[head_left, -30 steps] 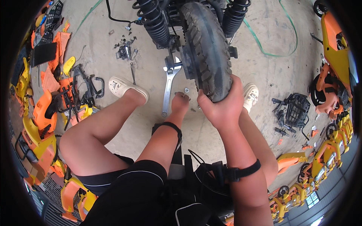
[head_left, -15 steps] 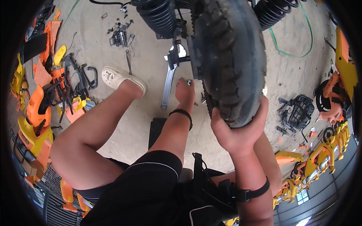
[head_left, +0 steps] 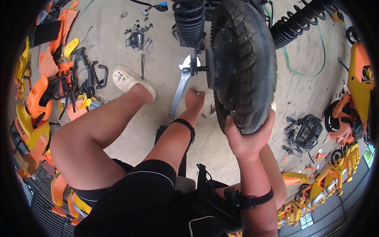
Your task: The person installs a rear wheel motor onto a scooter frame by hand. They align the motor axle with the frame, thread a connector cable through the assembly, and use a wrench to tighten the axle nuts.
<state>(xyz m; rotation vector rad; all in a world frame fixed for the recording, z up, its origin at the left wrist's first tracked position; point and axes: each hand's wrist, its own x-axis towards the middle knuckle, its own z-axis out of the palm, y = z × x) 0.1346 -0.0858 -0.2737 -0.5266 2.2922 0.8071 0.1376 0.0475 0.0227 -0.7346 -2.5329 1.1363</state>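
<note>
A knobbly black wheel hangs in front of me, its axle sticking out to the left. My right hand cups the tyre's near end, thumb on the left side and fingers on the right. Left of the wheel, my left hand is closed in a loose fist, with a small metal nut partly showing at its fingers. Beside that fist a silver adjustable wrench slants down, its head by the dark bracket on the axle end. The bracket partly covers the wrench's jaws.
Black coil shocks flank the wheel; the other shock is on the right. Small bolts and fittings lie far left by a spanner. A black rack lies right. Orange and yellow body panels line the left.
The whole view has shifted slightly. The tyre, blurred earlier, looks sharper now, with my right hand still on it. My left fist has drawn slightly nearer the wrench, and the nut shows less.
</note>
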